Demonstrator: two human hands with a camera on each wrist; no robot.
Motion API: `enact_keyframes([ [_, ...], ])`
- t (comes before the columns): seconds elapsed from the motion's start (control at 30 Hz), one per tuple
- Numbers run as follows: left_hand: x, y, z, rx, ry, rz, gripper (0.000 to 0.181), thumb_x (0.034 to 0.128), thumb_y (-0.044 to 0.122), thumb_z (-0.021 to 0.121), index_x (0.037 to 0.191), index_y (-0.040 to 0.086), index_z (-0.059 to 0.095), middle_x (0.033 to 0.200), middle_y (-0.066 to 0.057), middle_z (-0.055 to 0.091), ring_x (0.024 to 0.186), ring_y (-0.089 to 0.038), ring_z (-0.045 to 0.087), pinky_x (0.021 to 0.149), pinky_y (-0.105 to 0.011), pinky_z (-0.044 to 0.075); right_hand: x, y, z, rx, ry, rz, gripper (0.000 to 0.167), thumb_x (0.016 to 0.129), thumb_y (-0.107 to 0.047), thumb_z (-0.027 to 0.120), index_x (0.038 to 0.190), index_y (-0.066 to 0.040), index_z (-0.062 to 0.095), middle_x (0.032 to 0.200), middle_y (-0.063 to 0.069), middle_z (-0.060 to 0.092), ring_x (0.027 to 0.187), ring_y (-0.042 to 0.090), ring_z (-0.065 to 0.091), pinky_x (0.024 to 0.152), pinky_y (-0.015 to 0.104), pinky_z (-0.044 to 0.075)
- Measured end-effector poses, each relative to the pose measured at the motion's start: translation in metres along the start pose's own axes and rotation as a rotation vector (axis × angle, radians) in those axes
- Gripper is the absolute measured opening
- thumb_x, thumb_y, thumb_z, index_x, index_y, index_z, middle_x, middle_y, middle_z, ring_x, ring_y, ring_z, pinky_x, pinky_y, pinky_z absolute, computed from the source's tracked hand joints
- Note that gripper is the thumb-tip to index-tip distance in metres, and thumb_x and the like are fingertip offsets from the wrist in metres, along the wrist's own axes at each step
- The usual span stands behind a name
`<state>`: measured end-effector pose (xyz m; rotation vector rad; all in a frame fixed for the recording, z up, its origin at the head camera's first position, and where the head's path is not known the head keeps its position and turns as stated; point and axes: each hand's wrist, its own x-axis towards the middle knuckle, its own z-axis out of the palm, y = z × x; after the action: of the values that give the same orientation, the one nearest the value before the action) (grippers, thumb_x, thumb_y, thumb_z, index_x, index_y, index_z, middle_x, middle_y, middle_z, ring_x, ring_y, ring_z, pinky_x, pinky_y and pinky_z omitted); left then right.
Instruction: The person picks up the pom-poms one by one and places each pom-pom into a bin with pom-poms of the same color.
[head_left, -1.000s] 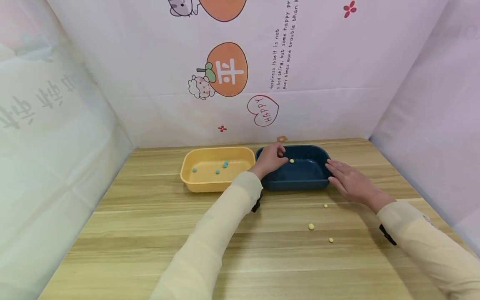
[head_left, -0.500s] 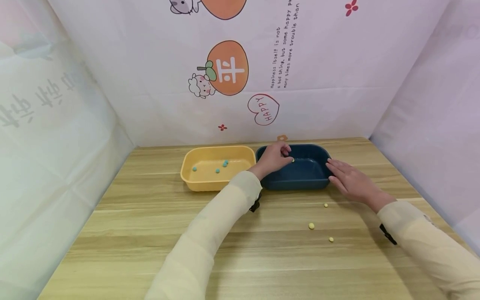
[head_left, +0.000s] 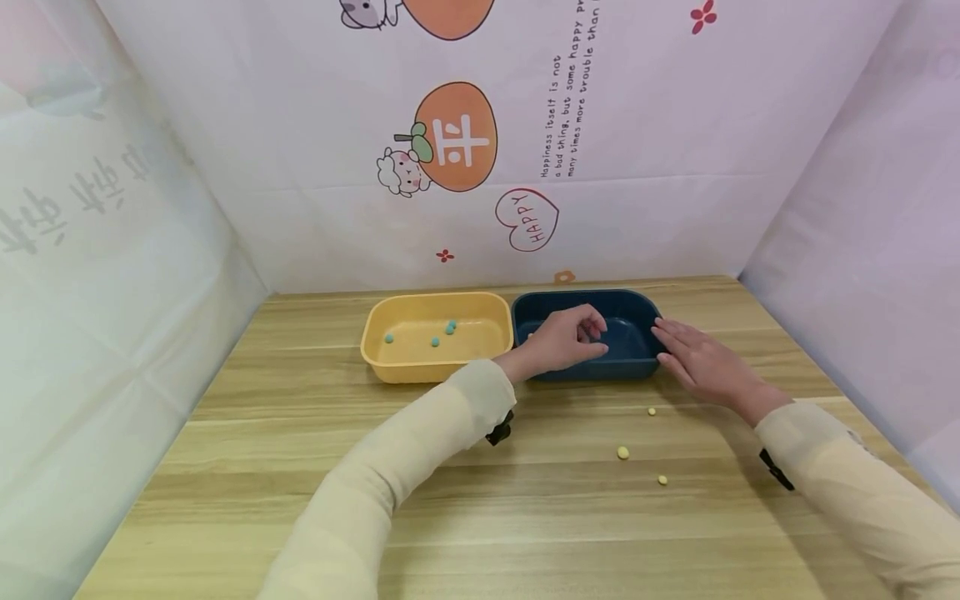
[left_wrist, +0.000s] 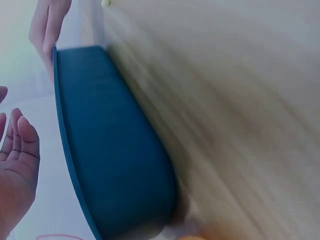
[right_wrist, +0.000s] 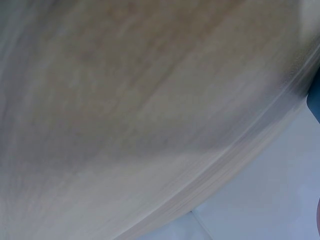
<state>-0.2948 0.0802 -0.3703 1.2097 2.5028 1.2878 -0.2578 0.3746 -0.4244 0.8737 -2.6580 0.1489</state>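
My left hand (head_left: 566, 340) is over the dark blue tray (head_left: 633, 368), its fingers loosely bent and nothing visible between them. In the left wrist view the same hand (left_wrist: 17, 170) is beside the rim of the blue tray (left_wrist: 115, 150). Straight fingers of my right hand (head_left: 701, 360) rest against the tray's right end. Just left of my left wrist, a small pale piece (head_left: 531, 336) shows in the tray, mostly hidden. On the table in front are small yellow balls: one in the middle (head_left: 623, 452), one nearer (head_left: 662, 480), one farther (head_left: 652, 412).
A yellow tray (head_left: 420, 373) stands against the blue one's left side. Several small teal balls (head_left: 435, 342) lie in it. The wood-grain table (head_left: 300, 467) is enclosed by printed white cloth (head_left: 637, 167) at the back and sides.
My left hand has moved from inside the blue tray toward its front and right, and its fingers have spread apart. The yellow ball seen there earlier is now hidden. My right hand has stayed put.
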Motion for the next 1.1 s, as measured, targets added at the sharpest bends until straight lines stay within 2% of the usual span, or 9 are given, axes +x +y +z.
enact_keyframes([
  [0.27, -0.015, 0.011, 0.011, -0.048, -0.092, 0.055, 0.020, 0.0908, 0.017, 0.071, 0.106, 0.011, 0.059, 0.099, -0.005, 0.062, 0.077, -0.007, 0.055, 0.070, -0.013, 0.048, 0.000, 0.000, 0.000, -0.005, 0.014, -0.006, 0.048, 0.102, -0.022, 0.051, 0.137, 0.010, 0.048, 0.141, 0.030, 0.043, 0.129, 0.045, 0.041, 0.115, 0.042, 0.023],
  [0.5, -0.026, 0.013, 0.030, -0.104, -0.184, 0.080, 0.021, 0.0892, 0.012, 0.072, 0.107, 0.009, 0.060, 0.098, -0.003, 0.063, 0.079, -0.004, 0.056, 0.074, -0.012, 0.048, 0.001, -0.002, -0.001, -0.003, 0.026, -0.021, 0.048, 0.101, -0.022, 0.052, 0.136, 0.011, 0.048, 0.141, 0.030, 0.044, 0.128, 0.046, 0.042, 0.113, 0.044, 0.026],
  [0.67, -0.033, 0.013, 0.045, -0.100, -0.264, 0.060, 0.025, 0.0885, 0.013, 0.073, 0.110, 0.005, 0.061, 0.100, -0.003, 0.063, 0.080, -0.002, 0.056, 0.075, -0.011, 0.047, 0.001, -0.002, -0.001, -0.014, 0.037, -0.025, 0.047, 0.101, -0.021, 0.052, 0.135, 0.011, 0.049, 0.140, 0.030, 0.045, 0.127, 0.046, 0.043, 0.113, 0.044, 0.028],
  [0.9, -0.038, 0.016, 0.059, -0.132, -0.366, -0.012, 0.029, 0.0869, 0.016, 0.075, 0.111, 0.005, 0.062, 0.100, -0.001, 0.062, 0.078, -0.003, 0.058, 0.073, -0.012, 0.048, 0.001, -0.001, -0.001, -0.017, 0.040, -0.031, 0.047, 0.101, -0.021, 0.051, 0.135, 0.012, 0.049, 0.139, 0.031, 0.045, 0.127, 0.046, 0.042, 0.113, 0.044, 0.026],
  [1.1, -0.039, 0.015, 0.069, -0.086, -0.424, -0.032, 0.028, 0.0868, 0.018, 0.075, 0.109, 0.008, 0.062, 0.100, 0.004, 0.062, 0.082, -0.002, 0.057, 0.075, -0.010, 0.046, 0.000, -0.003, -0.002, -0.011, 0.039, -0.031, 0.046, 0.102, -0.021, 0.051, 0.135, 0.012, 0.049, 0.139, 0.031, 0.045, 0.127, 0.046, 0.042, 0.114, 0.042, 0.024],
])
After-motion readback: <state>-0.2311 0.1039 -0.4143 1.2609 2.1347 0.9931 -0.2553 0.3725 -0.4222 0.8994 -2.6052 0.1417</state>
